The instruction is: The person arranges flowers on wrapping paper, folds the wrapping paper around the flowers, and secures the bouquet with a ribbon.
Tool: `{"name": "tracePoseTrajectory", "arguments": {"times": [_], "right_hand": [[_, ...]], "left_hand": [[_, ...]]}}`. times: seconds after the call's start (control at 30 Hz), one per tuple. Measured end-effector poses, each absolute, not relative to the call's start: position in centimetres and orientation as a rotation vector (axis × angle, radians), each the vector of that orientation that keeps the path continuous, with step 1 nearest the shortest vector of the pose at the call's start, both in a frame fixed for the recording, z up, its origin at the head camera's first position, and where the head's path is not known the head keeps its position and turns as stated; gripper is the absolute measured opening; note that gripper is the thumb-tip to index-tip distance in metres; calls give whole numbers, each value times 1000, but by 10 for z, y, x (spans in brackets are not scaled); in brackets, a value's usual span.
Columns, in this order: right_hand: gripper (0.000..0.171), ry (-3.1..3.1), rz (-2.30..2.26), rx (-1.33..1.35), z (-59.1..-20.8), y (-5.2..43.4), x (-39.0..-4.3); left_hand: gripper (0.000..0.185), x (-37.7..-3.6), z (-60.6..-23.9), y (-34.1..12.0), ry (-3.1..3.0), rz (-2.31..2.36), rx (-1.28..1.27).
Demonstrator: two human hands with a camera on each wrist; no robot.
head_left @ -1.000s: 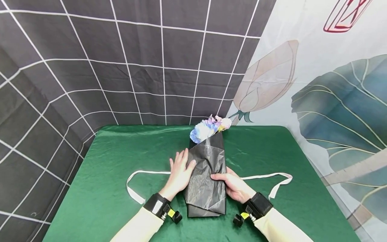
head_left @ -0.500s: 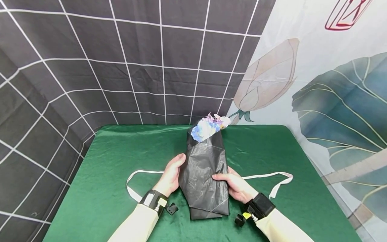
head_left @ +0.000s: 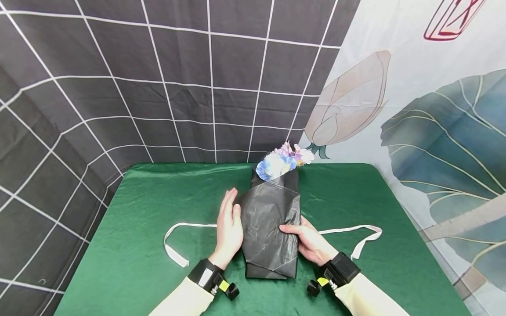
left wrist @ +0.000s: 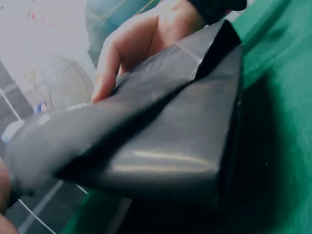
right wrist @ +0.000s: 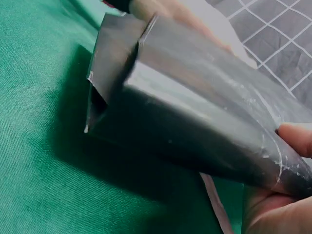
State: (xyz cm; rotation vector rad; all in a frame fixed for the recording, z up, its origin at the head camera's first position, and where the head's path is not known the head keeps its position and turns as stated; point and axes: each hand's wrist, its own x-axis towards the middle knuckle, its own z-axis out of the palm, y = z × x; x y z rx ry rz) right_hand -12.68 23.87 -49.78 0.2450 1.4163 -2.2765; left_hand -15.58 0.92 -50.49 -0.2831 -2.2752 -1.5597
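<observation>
A bouquet (head_left: 270, 224) in crinkled black wrapping paper lies lengthwise before me, its blue, white and pink flowers (head_left: 278, 164) showing at the far end. My right hand (head_left: 312, 241) grips the right side, thumb on top of the paper and fingers underneath. Along the left side stands my left hand (head_left: 229, 228), fingers straight and palm turned to the paper's edge. In the left wrist view, the folded paper (left wrist: 170, 141) has an overlapping flap across it. The near end of the wrapping (right wrist: 195, 112) shows open folds in the right wrist view, with a dark shadow on the cloth below.
A white ribbon (head_left: 367, 232) runs sideways beneath the bouquet, with a loose end out on each side. Green cloth (head_left: 158, 272) covers the table. Behind it hangs a grey grid-patterned backdrop (head_left: 178, 105), and a flower-printed one (head_left: 395, 145) stands at right.
My left hand went from lying on the paper to holding its left edge, then straightened beside it. The bouquet's flower end has shifted right. My right hand keeps its grip.
</observation>
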Motion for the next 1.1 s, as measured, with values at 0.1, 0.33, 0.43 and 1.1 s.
{"name": "tracePoseTrajectory", "arguments": {"times": [0.1,0.33,0.43,1.1], "right_hand": [[44,1438,-2281,266,-498,238,-128],[43,1436,-2307,237,-494,232,-130],[44,1437,-2297,199,-495,231,-129],[66,1970,-1900,357,-514,240,-137]], "left_hand": [[49,-146,-496,10,-2412,-1159,-436],[74,-126,-499,25,-2758,-889,-528],[77,-126,-505,27,-2695,-1396,-435],[31,-141,-528,10,-2284,-2967,-151]]}}
